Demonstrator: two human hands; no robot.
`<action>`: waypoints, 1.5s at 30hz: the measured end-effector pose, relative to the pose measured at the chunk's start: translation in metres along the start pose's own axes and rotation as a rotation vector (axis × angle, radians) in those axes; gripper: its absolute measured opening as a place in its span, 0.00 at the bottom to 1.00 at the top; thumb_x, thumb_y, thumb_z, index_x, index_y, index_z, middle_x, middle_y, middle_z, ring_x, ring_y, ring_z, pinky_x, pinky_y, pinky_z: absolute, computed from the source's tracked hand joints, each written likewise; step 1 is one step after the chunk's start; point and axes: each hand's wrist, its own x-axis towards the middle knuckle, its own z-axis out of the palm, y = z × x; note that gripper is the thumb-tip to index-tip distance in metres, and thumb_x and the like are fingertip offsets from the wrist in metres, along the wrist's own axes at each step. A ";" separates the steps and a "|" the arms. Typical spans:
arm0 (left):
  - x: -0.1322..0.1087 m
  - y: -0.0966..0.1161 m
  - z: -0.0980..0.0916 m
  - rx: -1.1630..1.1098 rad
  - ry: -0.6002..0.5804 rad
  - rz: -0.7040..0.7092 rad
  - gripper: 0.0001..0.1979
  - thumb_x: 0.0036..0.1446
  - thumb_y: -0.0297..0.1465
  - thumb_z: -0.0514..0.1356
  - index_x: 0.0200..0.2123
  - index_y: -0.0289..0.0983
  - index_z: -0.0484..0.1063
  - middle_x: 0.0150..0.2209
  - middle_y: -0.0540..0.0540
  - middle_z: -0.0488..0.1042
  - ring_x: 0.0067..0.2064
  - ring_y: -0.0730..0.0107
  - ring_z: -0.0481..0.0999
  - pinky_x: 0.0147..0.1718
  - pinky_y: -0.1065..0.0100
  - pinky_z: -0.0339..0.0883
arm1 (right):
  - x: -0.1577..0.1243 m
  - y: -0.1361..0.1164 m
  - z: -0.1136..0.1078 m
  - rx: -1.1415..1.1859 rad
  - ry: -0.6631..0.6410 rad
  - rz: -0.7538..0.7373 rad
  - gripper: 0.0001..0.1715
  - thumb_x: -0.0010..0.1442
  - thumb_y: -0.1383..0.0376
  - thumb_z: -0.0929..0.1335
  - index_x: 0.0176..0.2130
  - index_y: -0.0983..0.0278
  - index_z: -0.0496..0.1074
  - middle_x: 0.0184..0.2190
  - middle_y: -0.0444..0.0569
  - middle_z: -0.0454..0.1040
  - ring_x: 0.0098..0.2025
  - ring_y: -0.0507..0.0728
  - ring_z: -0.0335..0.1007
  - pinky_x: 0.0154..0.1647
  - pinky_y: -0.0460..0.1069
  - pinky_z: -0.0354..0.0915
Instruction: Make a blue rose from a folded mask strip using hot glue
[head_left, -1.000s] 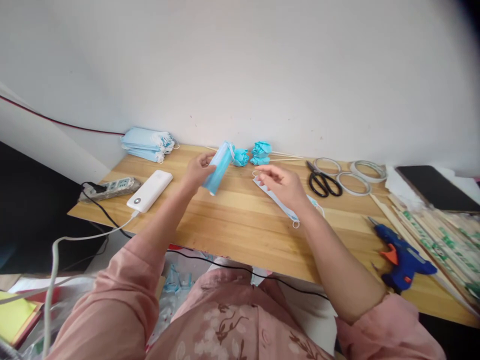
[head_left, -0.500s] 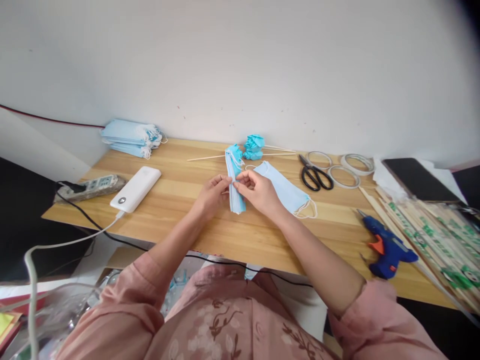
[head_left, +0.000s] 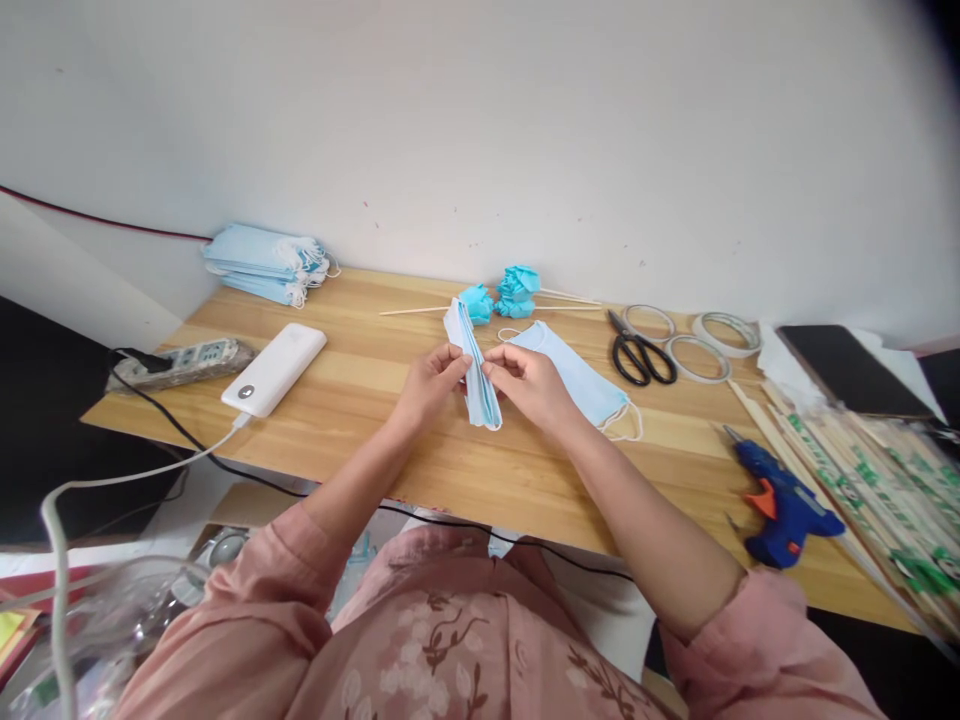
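A folded light-blue face mask (head_left: pixel 475 375) stands on edge above the wooden table (head_left: pixel 360 400), pinched between both hands. My left hand (head_left: pixel 430 381) grips it from the left with thumb and fingers closed. From the right, my right hand (head_left: pixel 529 381) pinches the same mask. A flat blue mask (head_left: pixel 574 375) lies on the table just right of my right hand. Two crumpled blue mask flowers on thin wooden sticks (head_left: pixel 504 293) lie behind the hands.
A stack of masks (head_left: pixel 264 265) sits at the back left, with a white power bank (head_left: pixel 274 368) and power strip (head_left: pixel 180 362) nearby. Black scissors (head_left: pixel 640 358), tape rolls (head_left: pixel 694 345), a blue glue gun (head_left: pixel 786 505) and packed wooden sticks (head_left: pixel 862 470) lie right.
My left hand brought the folded mask down from the back of the table to the middle. My right hand left the flat mask and joined it, pinching the folded mask.
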 end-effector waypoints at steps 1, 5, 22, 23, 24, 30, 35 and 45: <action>0.000 0.000 0.000 -0.004 -0.003 -0.003 0.15 0.52 0.40 0.70 0.27 0.36 0.70 0.26 0.52 0.73 0.27 0.75 0.73 0.30 0.71 0.71 | 0.000 0.001 0.000 -0.005 0.002 -0.006 0.11 0.60 0.56 0.69 0.38 0.61 0.75 0.33 0.46 0.80 0.34 0.56 0.76 0.33 0.51 0.72; 0.000 0.000 0.001 0.001 0.025 -0.026 0.18 0.49 0.41 0.71 0.27 0.36 0.68 0.25 0.52 0.73 0.27 0.74 0.73 0.29 0.71 0.70 | 0.000 0.001 0.001 -0.026 -0.008 -0.033 0.13 0.58 0.54 0.72 0.37 0.61 0.75 0.33 0.47 0.80 0.34 0.56 0.76 0.33 0.51 0.72; 0.002 0.012 -0.010 -0.159 0.220 -0.028 0.13 0.39 0.34 0.66 0.21 0.37 0.63 0.20 0.56 0.63 0.23 0.79 0.64 0.24 0.75 0.64 | 0.025 0.000 -0.084 -0.102 0.882 -0.006 0.04 0.53 0.65 0.66 0.33 0.60 0.70 0.26 0.42 0.71 0.30 0.55 0.67 0.36 0.52 0.63; 0.002 0.012 -0.010 -0.171 0.222 -0.031 0.13 0.39 0.34 0.66 0.21 0.37 0.63 0.20 0.56 0.64 0.23 0.79 0.64 0.24 0.75 0.64 | 0.024 -0.001 -0.090 -0.143 0.941 -0.035 0.07 0.54 0.66 0.66 0.36 0.60 0.70 0.25 0.41 0.70 0.29 0.55 0.66 0.37 0.52 0.63; 0.003 0.011 -0.009 -0.178 0.219 -0.036 0.14 0.39 0.34 0.67 0.21 0.37 0.63 0.20 0.55 0.64 0.23 0.79 0.64 0.24 0.75 0.65 | 0.022 -0.003 -0.091 -0.214 0.968 -0.080 0.10 0.54 0.68 0.66 0.39 0.59 0.71 0.25 0.41 0.70 0.28 0.56 0.66 0.38 0.52 0.63; 0.002 0.003 -0.004 -0.086 0.115 0.014 0.16 0.45 0.37 0.71 0.26 0.37 0.67 0.23 0.53 0.71 0.24 0.75 0.71 0.25 0.71 0.70 | 0.002 -0.007 -0.037 -0.683 0.418 -0.381 0.16 0.60 0.72 0.63 0.40 0.59 0.77 0.38 0.50 0.80 0.39 0.59 0.74 0.42 0.53 0.64; -0.001 0.000 -0.001 0.017 -0.023 0.067 0.22 0.49 0.47 0.72 0.28 0.36 0.69 0.22 0.53 0.72 0.23 0.74 0.73 0.25 0.70 0.71 | -0.006 -0.006 0.004 -0.708 0.086 -0.370 0.08 0.64 0.64 0.66 0.38 0.61 0.76 0.34 0.49 0.78 0.35 0.57 0.72 0.38 0.50 0.62; 0.001 -0.001 -0.003 0.034 -0.058 0.103 0.23 0.54 0.50 0.69 0.26 0.37 0.69 0.21 0.52 0.72 0.23 0.75 0.72 0.26 0.71 0.71 | -0.005 -0.009 -0.002 -0.406 0.040 -0.272 0.18 0.67 0.58 0.63 0.27 0.62 0.68 0.23 0.42 0.67 0.26 0.51 0.61 0.31 0.48 0.55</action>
